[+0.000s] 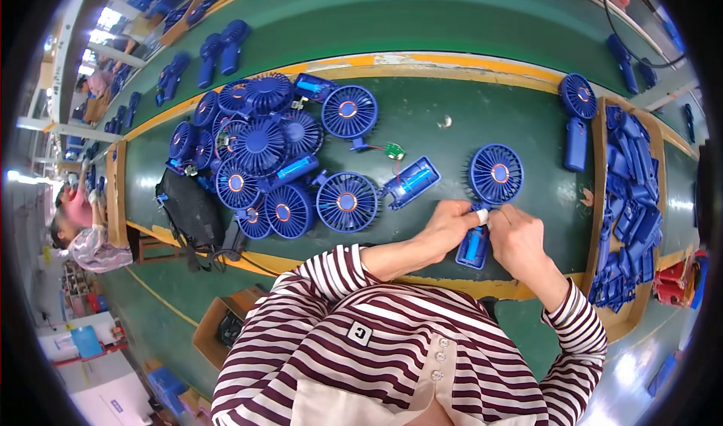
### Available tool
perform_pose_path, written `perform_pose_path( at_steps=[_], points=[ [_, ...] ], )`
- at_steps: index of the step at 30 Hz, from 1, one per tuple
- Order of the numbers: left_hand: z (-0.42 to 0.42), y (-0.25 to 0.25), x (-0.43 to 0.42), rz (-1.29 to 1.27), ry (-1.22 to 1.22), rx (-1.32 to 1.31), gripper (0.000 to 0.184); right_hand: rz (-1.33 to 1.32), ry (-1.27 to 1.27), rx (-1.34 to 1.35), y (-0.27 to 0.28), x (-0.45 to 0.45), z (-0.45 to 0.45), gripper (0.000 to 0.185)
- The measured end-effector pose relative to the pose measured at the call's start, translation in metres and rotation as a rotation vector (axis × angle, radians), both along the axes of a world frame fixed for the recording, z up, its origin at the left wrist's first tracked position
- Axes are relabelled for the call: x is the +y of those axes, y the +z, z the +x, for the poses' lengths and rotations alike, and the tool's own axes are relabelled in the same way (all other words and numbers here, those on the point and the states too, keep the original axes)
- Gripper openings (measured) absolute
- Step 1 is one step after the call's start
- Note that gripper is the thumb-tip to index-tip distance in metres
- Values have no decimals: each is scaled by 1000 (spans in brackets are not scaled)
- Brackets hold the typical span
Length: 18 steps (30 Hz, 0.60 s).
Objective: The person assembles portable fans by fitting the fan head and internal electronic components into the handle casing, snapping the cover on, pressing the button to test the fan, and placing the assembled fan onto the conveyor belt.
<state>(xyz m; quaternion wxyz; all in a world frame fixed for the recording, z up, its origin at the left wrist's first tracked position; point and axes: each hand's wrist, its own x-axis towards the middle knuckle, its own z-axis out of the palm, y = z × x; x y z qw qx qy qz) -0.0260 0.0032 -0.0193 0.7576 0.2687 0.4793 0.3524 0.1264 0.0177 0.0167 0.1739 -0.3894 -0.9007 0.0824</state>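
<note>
A blue handheld fan [496,174] lies in front of me, its round head pointing away from my body. Its opened handle [473,248] shows a light blue battery cell inside. My left hand [452,226] pinches the neck between head and handle, with a white wrap on one fingertip. From the other side, my right hand [516,236] closes its fingers at the same neck. Whatever small part lies between the fingertips is hidden. Left of my hands is another opened handle [413,182] with a battery, near a small green circuit board [394,151] on wires.
Many blue fans [260,146] are heaped at the left beside a black bag [190,204]. On the right, a cardboard box [636,290] holds blue handle covers. One finished-looking fan [577,117] lies beside it. Beyond a yellow-edged ledge runs a green belt [422,23] carrying fans.
</note>
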Motion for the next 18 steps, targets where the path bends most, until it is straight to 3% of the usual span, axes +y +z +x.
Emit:
perform_pose_path(
  at_steps=[6,14,18],
  points=[
    [-1,-3,3,-70,-16,65,14,-82,3,85,0,4,3,11],
    [-16,9,23,-190,-208,-194,24,-195,-13,21,2,3,13,11],
    [-16,7,26,-132,-250,-169,20,-166,-14,69,1,1,12,10]
  ],
)
